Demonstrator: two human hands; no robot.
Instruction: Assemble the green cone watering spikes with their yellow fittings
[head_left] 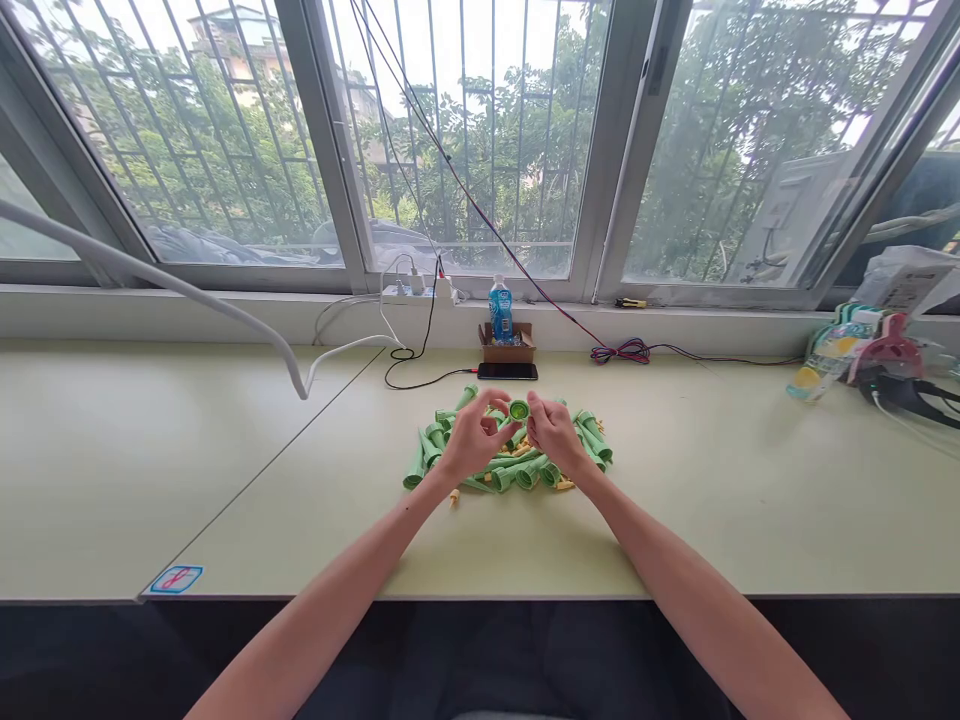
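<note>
A green plastic watering spike (518,410) is held up over the table, its round open end turned toward me. My left hand (478,432) is closed around its left side, thumb below and fingers curled above. From the right, my right hand (553,430) pinches it between thumb and fingers. The rest of its body is hidden behind the hands. Below lies a loose heap of similar green cone-shaped spikes (528,474), with small yellow plastic pieces (564,483) mixed in. One yellow piece (454,496) lies apart, left of the heap.
Behind the heap are a black phone (508,371) on a cable and a small cardboard box (508,351) with a blue bottle (500,310). A white cable (225,305) arches over the left side. A clear bottle (821,370) and pink item (889,348) lie far right.
</note>
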